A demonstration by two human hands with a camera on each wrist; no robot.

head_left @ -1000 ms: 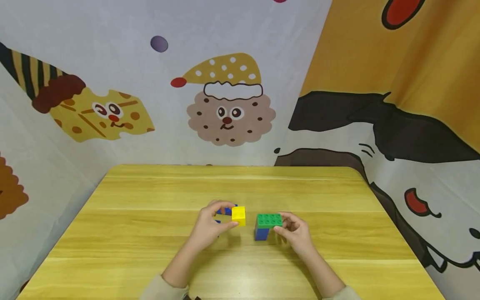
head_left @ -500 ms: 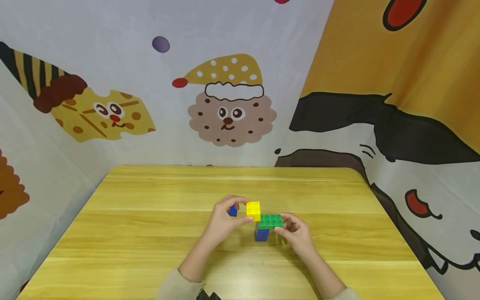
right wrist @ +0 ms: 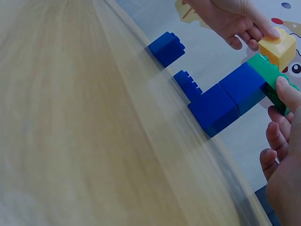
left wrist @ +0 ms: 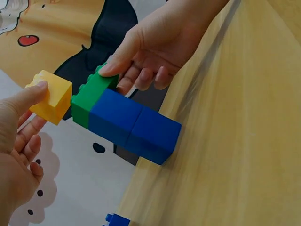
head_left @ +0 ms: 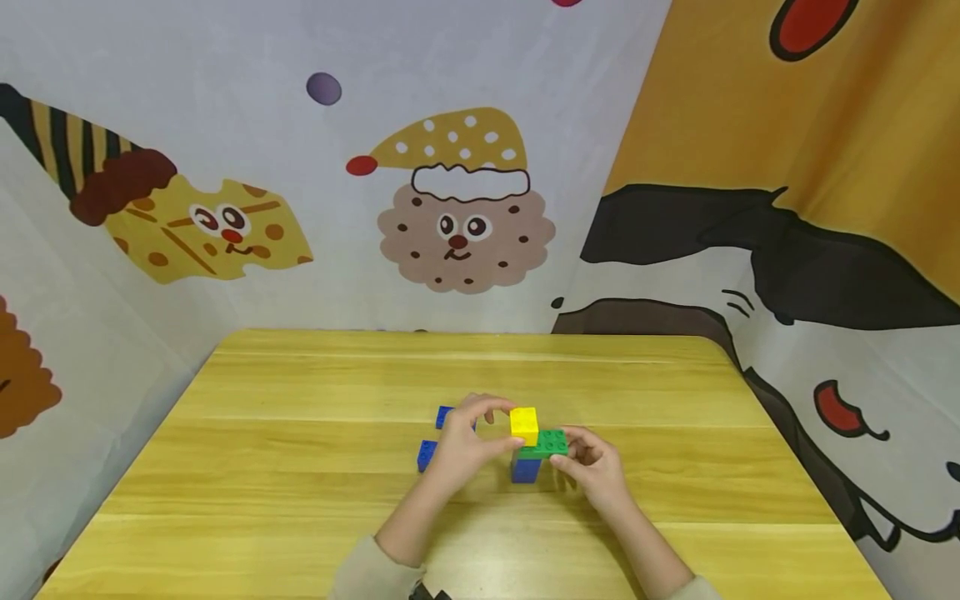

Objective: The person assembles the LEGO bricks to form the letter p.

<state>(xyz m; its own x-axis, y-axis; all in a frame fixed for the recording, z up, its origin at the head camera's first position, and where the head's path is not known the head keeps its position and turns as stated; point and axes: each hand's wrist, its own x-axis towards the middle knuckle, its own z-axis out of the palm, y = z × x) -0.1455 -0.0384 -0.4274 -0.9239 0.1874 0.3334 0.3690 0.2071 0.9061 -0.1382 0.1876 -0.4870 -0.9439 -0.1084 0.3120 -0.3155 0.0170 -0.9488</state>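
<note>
Two stacked blue blocks (left wrist: pixel 134 125) stand on the table with a long green block (head_left: pixel 552 444) lying across their top, overhanging to the right. My right hand (head_left: pixel 596 468) pinches the overhanging end of the green block between thumb and fingers. A square yellow block (head_left: pixel 524 426) is pinched in my left hand (head_left: pixel 471 437), right at the studs over the left end of the green block. In the left wrist view the yellow block (left wrist: pixel 55 96) sits slightly askew beside those studs.
Two loose blue blocks lie on the wooden table (head_left: pixel 300 500) left of the stack: a nearer blue block (head_left: pixel 426 455) and a farther blue block (head_left: pixel 444 417), partly behind my left hand. A cartoon-printed cloth (head_left: pixel 300 317) hangs behind the table.
My left hand has moved right with the yellow block, from beside the stack to over the green block's left end. My right hand stays at the green block.
</note>
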